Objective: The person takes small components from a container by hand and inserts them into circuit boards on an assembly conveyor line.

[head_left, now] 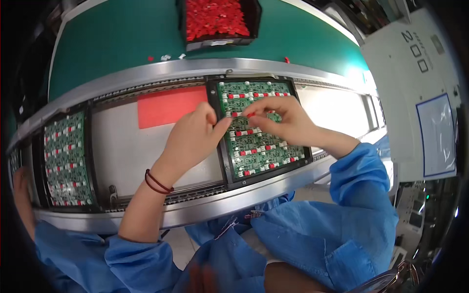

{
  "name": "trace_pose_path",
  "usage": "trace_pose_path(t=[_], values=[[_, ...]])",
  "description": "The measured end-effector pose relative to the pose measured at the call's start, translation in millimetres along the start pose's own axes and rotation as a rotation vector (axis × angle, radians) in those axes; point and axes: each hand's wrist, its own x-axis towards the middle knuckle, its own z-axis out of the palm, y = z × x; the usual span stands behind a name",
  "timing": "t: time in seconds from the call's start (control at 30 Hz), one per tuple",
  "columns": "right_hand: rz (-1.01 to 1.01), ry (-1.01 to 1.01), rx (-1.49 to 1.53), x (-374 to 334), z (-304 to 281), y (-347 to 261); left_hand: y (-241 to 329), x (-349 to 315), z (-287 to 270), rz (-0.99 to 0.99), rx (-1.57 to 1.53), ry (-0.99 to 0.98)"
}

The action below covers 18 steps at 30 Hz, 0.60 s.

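Note:
A green circuit board panel (259, 160) lies in a black frame, with rows of small red and white connectors on it. Over its upper part my right hand (289, 119) bends in, thumb and forefinger closed in a pinch at a small red connector (251, 115). My left hand (191, 136) reaches over the frame's left side. Its fingers are curled, and the thumb is stretched out apart from the forefinger, its tip beside another red connector (234, 115) on the board. Nothing shows between the left thumb and forefinger. The hands cover part of the panel.
A second framed board panel (66, 161) sits left on the conveyor rail (195, 207). Between the panels lies a red sheet (166, 105). A black bin (222, 43) of red parts stands on the green surface (117, 34). Another person's arm (22, 195) is far left.

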Motion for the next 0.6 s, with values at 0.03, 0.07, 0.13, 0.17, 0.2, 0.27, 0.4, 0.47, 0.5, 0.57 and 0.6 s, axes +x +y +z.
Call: trace_pose_path(t=[0.03,0.07,0.13,0.17,0.2,0.27,0.4,0.47,0.5,0.57,0.6], values=[[0.061,0.033,-0.014,-5.4,-14.4,3.7,-0.2,6.1,9.1,0.018,0.178,0.07],[0.074,0.057,-0.049,-10.1,-28.6,4.4,-0.4,12.1,17.3,0.04,0.355,0.143],[0.096,0.098,-0.029,-22.6,-52.9,15.6,3.6,23.3,32.3,0.053,0.313,0.083],[0.105,0.112,-0.016,-28.4,-63.6,20.4,8.6,27.6,37.8,0.041,0.338,0.104],[0.122,0.117,-0.011,-33.0,-73.8,21.6,15.2,32.1,42.5,0.026,0.365,0.127],[0.04,0.128,-0.127,-43.4,-88.4,30.3,35.4,37.5,50.8,-0.027,0.405,0.116],[-0.215,0.047,-0.35,-55.2,-97.8,30.4,52.1,25.4,50.2,-0.077,0.552,0.167],[-0.161,-0.003,-0.36,-61.4,-97.0,28.5,51.0,17.7,32.7,-0.123,0.666,0.18],[-0.103,-0.056,-0.372,-63.5,-95.7,27.4,50.1,12.8,18.0,-0.187,0.69,0.144],[-0.118,-0.079,-0.325,-66.7,-81.5,26.5,43.5,-3.0,-20.2,-0.312,0.753,0.072],[-0.119,-0.102,-0.296,-69.7,-75.9,24.4,45.0,-10.0,-37.2,-0.366,0.744,0.04]])
